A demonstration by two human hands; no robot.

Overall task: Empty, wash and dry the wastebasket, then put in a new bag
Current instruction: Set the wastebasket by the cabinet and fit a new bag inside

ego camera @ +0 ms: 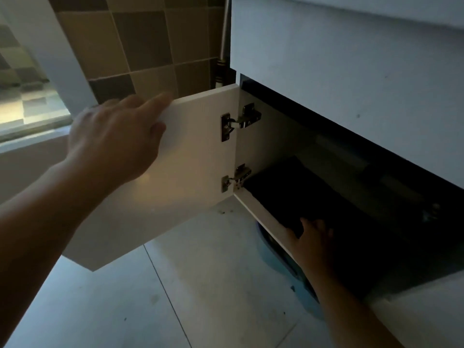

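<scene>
The white cabinet door (190, 156) under the sink unit stands swung open to the left. My left hand (118, 136) grips its top edge, fingers over the outer side and thumb on the inner face. Inside the dark cabinet lies a flat black folded thing (296, 194), perhaps a stack of bags. My right hand (311, 237) reaches in and holds its near corner, thumb at the front edge and fingers on top. A blue round container (273, 259) shows on the floor below the cabinet, mostly hidden by the cabinet floor and my right arm.
Two metal hinges (238, 119) join the door to the cabinet side. The white drawer front (339, 71) overhangs the opening. Brown checked wall tiles (140, 38) and a pipe (224, 46) are behind the door. Pale floor tiles (200, 285) lie below.
</scene>
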